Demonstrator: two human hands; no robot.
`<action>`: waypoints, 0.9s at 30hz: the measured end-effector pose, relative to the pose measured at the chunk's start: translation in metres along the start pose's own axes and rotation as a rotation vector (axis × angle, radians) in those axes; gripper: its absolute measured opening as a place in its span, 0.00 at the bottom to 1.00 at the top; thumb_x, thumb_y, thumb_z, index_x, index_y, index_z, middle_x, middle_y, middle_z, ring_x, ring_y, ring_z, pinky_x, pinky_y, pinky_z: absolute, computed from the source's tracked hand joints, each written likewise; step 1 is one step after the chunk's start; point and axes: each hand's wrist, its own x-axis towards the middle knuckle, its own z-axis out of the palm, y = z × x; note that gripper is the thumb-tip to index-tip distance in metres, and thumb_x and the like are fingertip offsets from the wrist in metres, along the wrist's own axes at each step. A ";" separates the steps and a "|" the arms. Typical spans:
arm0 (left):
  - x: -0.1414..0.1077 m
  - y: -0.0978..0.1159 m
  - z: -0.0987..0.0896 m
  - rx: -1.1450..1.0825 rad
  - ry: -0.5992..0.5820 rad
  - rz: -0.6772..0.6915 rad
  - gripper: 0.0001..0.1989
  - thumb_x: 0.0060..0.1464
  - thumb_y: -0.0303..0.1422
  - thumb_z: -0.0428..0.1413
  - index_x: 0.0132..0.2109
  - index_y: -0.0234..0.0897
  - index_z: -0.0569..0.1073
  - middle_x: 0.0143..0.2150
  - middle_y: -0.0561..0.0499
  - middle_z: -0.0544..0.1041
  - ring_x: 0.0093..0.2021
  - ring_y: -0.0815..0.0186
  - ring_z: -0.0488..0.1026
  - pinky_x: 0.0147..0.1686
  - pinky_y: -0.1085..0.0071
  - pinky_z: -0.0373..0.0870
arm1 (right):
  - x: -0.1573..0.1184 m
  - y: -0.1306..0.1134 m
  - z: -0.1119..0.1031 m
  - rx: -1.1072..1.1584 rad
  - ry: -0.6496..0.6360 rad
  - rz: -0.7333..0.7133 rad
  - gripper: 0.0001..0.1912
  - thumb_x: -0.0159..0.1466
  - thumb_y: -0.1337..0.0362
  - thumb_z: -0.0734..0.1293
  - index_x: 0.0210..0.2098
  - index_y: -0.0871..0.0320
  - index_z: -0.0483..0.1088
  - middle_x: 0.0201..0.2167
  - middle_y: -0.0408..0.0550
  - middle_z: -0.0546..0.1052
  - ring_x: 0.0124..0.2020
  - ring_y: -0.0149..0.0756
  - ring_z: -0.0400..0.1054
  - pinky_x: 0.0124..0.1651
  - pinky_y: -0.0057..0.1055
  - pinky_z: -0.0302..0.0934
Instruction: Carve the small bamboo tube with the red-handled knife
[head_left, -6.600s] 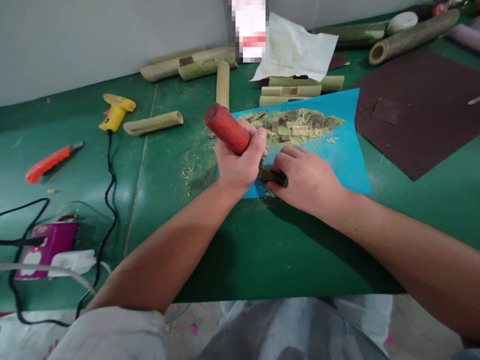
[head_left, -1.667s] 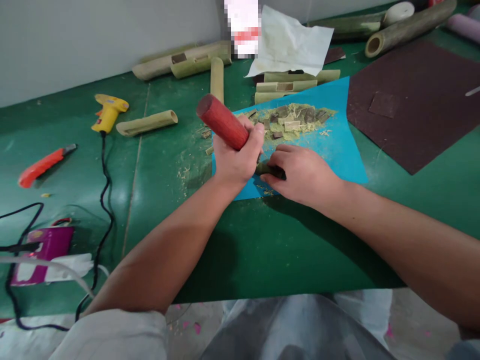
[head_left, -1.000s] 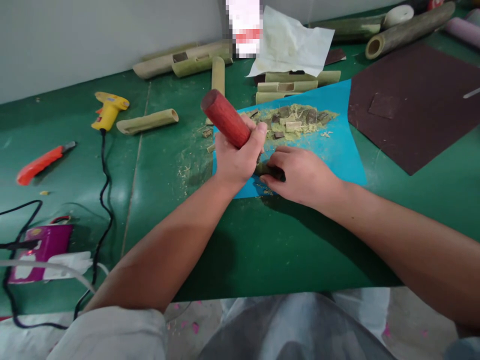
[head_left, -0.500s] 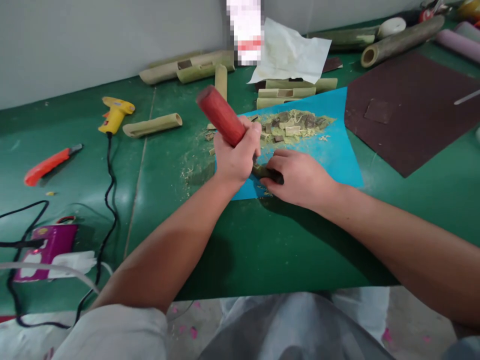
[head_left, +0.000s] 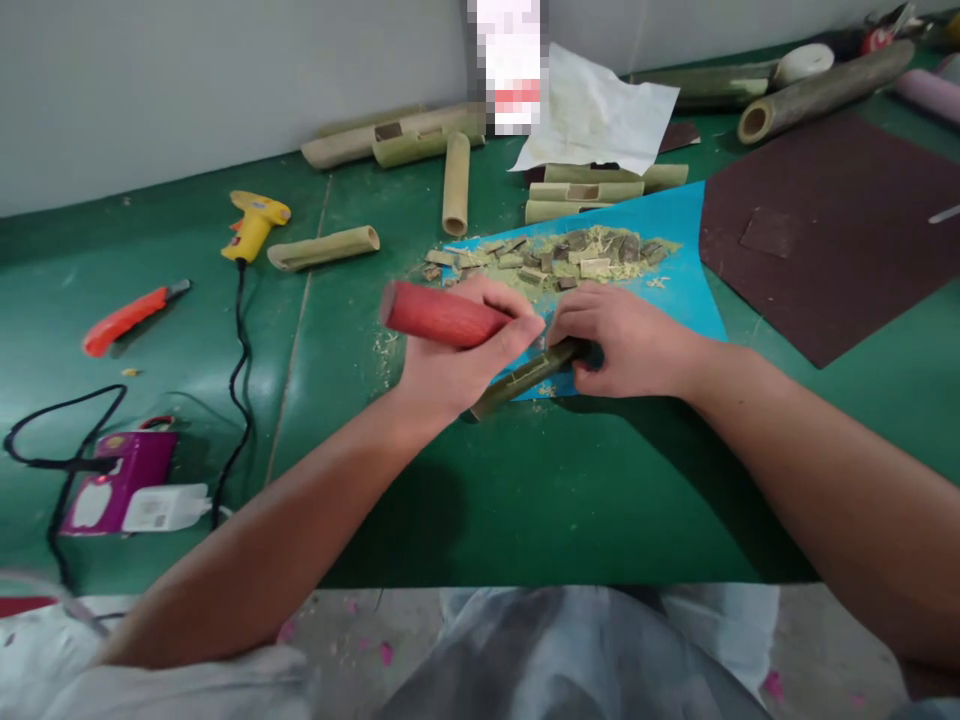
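Observation:
My left hand (head_left: 469, 355) is wrapped round the thick red handle (head_left: 442, 313) of a tool, which lies almost level and points left; its working end is hidden. Just below and to the right is a dark green bamboo tube (head_left: 521, 382), with cuts along its upper side. My right hand (head_left: 619, 340) grips the tube's right end, fingers curled over it. The tube slants over the near edge of a blue sheet (head_left: 694, 310). Behind both hands lies a heap of bamboo chips and shavings (head_left: 585, 258).
Several cut bamboo pieces (head_left: 456, 185) lie along the back, beside a white paper (head_left: 600, 115). A dark brown sheet (head_left: 832, 230) is at right. On the left are a yellow glue gun (head_left: 255, 222), an orange cutter knife (head_left: 131, 320), a purple box (head_left: 124, 480) and cords.
The red handle has tipped from steep to nearly level, and my left hand has moved down and left. More of the bamboo tube now shows. My right hand has shifted slightly right.

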 end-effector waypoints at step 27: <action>-0.024 -0.003 -0.012 0.127 -0.137 0.191 0.09 0.66 0.45 0.64 0.44 0.48 0.83 0.41 0.49 0.87 0.43 0.58 0.85 0.47 0.57 0.85 | -0.001 0.003 0.005 0.108 -0.034 -0.018 0.09 0.66 0.58 0.70 0.42 0.55 0.79 0.42 0.52 0.78 0.46 0.47 0.69 0.49 0.41 0.58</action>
